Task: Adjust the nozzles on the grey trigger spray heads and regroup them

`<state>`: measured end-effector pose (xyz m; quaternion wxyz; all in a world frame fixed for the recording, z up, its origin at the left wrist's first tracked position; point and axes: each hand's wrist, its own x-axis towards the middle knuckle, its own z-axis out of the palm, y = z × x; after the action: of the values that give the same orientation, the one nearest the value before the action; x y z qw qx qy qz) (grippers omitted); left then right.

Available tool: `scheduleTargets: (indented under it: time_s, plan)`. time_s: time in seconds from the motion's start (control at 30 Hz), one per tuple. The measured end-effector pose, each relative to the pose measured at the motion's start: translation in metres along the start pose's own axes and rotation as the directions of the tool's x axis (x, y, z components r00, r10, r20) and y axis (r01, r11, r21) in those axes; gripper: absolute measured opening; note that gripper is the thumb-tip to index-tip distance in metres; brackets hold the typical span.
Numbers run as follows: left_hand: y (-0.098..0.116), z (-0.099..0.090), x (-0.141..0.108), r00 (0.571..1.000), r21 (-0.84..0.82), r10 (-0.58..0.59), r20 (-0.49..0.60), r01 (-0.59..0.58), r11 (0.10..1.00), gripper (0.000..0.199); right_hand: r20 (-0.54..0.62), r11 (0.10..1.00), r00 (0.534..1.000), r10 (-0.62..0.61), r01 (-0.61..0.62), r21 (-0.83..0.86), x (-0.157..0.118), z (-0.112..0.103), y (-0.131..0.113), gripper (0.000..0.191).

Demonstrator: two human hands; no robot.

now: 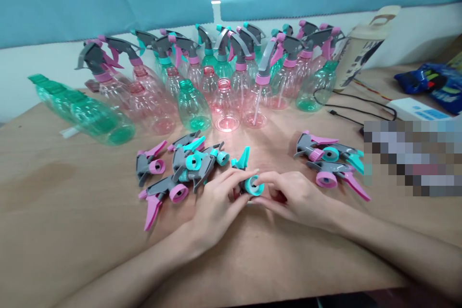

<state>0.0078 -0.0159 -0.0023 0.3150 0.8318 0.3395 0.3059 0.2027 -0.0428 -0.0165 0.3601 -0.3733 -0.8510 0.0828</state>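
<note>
Low over the table's front part, my left hand (220, 198) grips a grey and teal trigger spray head (254, 186), its round collar turned towards me. The fingers of my right hand (298, 197) are bent and pinch at that collar, with the index fingertip at its opening. Part of the spray head's body is hidden behind my left fingers, while its teal trigger sticks up above them. Left of my hands lies a pile of loose spray heads (195, 162) in grey, pink and teal. Several more spray heads (327, 179) lie to the right.
Behind stand rows of pink and green clear bottles (225, 110), many with spray heads on. Green bottles (97, 118) lean or lie at the left. A cream tumbler (361, 53), a black cable (382, 106), a white box (418, 108) and a blue packet (433, 84) are at the right.
</note>
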Motion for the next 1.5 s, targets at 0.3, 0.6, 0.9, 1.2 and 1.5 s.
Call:
scheduleTargets:
  time_s: [0.3,0.6,0.9,1.2,1.5]
  plan:
    - [0.006,-0.001,0.001,0.996,-0.006,-0.070,-0.059,0.070,0.998,0.031,-0.082,0.982,0.992,0.094,-0.106,-0.156,-0.003,-0.003,-0.012,0.033]
    - [0.005,0.001,0.002,0.990,0.042,-0.063,-0.123,0.069,0.997,0.021,0.007,0.949,0.958,0.288,-0.286,0.130,-0.011,0.010,-0.024,0.043]
    - [0.003,-0.002,0.003,0.996,0.002,-0.073,-0.056,0.073,0.997,0.027,0.022,0.957,0.972,0.233,-0.233,0.173,-0.006,0.007,-0.015,0.043]
    - [0.004,-0.001,0.002,0.994,-0.038,-0.094,-0.047,0.092,0.995,0.029,0.021,0.967,0.977,0.212,-0.213,0.137,-0.007,0.004,-0.017,0.044]
    - [0.002,-0.002,0.001,0.999,-0.021,-0.015,0.034,0.016,1.000,0.037,0.041,0.947,0.979,0.200,-0.204,0.249,-0.007,0.002,-0.010,0.025]
